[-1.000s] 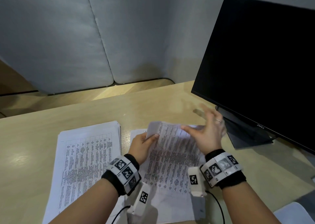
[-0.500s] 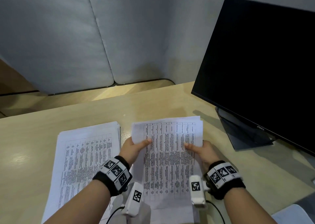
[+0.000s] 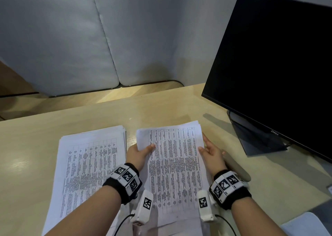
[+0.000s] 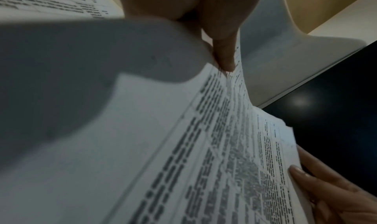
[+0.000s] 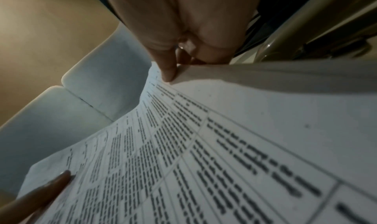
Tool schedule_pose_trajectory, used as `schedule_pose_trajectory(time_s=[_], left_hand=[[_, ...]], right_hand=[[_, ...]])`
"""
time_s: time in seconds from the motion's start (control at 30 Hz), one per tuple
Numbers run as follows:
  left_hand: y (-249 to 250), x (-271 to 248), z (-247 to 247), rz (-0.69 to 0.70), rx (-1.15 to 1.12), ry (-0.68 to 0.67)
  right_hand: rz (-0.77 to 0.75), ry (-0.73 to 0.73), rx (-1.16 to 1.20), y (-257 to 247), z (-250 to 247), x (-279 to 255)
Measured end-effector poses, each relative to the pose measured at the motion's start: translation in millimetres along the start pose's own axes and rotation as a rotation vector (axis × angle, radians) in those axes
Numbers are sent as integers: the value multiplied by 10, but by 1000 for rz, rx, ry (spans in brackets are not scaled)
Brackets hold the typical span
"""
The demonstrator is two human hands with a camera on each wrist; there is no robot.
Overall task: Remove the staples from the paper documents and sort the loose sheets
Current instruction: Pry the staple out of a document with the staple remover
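A printed document (image 3: 176, 160) of several sheets with tables is held just above the desk between both hands. My left hand (image 3: 139, 154) pinches its left edge, thumb on top. My right hand (image 3: 211, 153) grips its right edge, thumb on the page and fingers beneath. In the left wrist view the left thumb (image 4: 224, 56) presses the document (image 4: 204, 163), and the right hand (image 4: 330, 193) shows at the lower right. In the right wrist view the right thumb (image 5: 167, 66) pinches the document (image 5: 204, 155), with the left thumb (image 5: 51, 187) at the lower left. No staple is visible.
A second stack of printed sheets (image 3: 86, 169) lies flat on the desk (image 3: 27, 146) to the left. A black monitor (image 3: 278, 65) on its stand (image 3: 255, 138) fills the right. A beige rounded object (image 3: 237, 169) lies under my right wrist. Grey padded panels (image 3: 107, 38) stand behind.
The top page, curled back a second ago, now lies flat. My right hand dropped from above the page to grip the right edge. The document shifted slightly toward me.
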State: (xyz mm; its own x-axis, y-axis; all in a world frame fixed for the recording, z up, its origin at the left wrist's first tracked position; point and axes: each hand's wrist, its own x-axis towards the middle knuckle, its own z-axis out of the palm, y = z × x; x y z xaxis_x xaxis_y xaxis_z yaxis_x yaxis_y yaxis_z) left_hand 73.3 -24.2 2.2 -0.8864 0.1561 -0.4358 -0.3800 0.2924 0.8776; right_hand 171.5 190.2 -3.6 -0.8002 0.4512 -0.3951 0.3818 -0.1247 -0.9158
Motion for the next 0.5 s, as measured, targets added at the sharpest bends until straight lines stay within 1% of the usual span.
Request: schedule_pose_trajectory(time_s=[0.13,0.3,0.4,0.5], left_hand=[[9,21,13,-16,20,0],[-22,56,29,-51,85,0],[-25,42,30,-27,85,9],[6,29,24,-20,41,21]], right_hand=[[15,107,-84,27,36,93],[50,141,-241,76,89,166],[82,100,-187,96,92,162],[147,-7,-142,77,70,93]])
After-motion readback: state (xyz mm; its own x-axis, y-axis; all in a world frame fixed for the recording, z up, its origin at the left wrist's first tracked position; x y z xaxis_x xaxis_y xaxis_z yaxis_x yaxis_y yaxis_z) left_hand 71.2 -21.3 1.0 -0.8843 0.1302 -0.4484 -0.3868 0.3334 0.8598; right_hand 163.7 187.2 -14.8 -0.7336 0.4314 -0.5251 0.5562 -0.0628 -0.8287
